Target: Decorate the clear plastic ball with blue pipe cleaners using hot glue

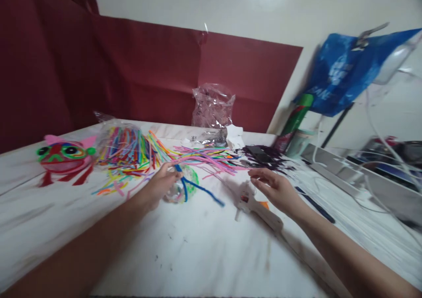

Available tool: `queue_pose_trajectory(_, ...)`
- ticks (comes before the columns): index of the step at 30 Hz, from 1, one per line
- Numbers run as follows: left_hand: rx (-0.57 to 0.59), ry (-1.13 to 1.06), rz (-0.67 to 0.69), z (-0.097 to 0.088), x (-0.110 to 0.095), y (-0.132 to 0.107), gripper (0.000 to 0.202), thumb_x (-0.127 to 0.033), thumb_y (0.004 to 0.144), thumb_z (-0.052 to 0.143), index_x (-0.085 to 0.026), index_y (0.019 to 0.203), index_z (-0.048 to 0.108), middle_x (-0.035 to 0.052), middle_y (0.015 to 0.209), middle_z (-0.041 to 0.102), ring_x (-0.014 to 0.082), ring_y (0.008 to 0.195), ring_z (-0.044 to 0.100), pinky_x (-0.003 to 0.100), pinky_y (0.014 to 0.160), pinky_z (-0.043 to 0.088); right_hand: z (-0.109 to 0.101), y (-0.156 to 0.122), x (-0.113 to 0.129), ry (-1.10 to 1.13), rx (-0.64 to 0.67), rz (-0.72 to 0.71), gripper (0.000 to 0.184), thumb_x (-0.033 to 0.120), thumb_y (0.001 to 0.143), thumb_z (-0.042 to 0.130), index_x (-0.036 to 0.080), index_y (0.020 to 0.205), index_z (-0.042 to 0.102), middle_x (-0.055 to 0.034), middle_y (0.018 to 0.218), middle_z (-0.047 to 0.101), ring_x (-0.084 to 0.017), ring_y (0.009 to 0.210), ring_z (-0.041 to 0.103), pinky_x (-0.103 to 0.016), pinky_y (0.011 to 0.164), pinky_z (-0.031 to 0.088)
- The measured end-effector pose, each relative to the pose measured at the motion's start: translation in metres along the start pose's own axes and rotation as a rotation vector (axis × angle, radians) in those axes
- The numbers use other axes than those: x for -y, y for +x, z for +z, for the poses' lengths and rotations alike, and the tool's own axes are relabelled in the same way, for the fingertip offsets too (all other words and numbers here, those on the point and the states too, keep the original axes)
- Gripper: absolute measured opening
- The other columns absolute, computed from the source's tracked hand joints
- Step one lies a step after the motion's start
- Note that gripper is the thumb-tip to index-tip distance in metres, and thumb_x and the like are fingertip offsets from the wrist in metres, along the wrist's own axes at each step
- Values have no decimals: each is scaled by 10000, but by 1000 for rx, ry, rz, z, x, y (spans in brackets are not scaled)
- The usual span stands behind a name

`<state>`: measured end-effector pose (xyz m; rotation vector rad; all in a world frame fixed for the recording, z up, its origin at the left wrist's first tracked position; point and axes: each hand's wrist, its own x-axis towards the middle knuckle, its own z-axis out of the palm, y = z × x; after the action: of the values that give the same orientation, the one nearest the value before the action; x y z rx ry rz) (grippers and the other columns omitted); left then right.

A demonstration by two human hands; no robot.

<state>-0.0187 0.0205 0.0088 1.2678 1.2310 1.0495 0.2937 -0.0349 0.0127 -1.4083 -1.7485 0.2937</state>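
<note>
Blue fuzzy stem (203, 189), pinched in left hand (162, 181), jutting rightward, right hand (274, 188) loosely parted beside glue gun (263, 213)

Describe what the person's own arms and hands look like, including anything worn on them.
The left hand and right hand are both ungloved. The left forearm and right forearm are slender and bare as far as the picture shows, with no sleeve, watch or bracelet visible. Blur hides finer details, such as small rings.
</note>
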Motion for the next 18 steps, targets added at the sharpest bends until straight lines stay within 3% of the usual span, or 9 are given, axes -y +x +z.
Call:
queue_pose_trajectory(4,-9,-56,43,1,2,4,511,-343,643,703,-246,1111,522,-51,689,571,92,444,529,180,395,395,-17,-20,-21,-260,117,-24,272,356,767,588,193,967,675,-117,1023,704,-264,895,662,-398,765,543)
queue_pose_trajectory(7,-43,-72,22,4,1,3,495,-323,647,706,-239,1103,534,-43,711,588,90,459,539,182,410,412,-9,-35,-27,-430,232,-92,305,320,709,653,205,991,678,-129,1059,696,-306,986,631,-436,838,514)
queue_pose_trajectory(10,-53,-75,-13,5,0,1,450,-327,684,682,-240,1101,536,-40,722,584,79,454,522,175,409,402,4,-44,-37,-565,263,-45,386,193,678,602,178,1063,636,-151,1011,699,-308,908,655,-421,780,526)
queue_pose_trajectory(14,-23,-61,-50,2,0,1,374,-380,728,646,-223,1047,528,-17,809,585,87,502,536,185,416,407,15,-48,-56,-585,172,-51,384,126,681,502,177,1047,602,-151,941,707,-299,855,668,-387,711,535)
queue_pose_trajectory(18,-36,-75,-60,-1,3,3,379,-417,718,648,-230,1020,514,-24,821,575,81,511,513,174,418,363,7,-61,-53,-449,13,-117,378,237,703,528,166,1063,619,-153,955,718,-296,825,697,-363,692,565)
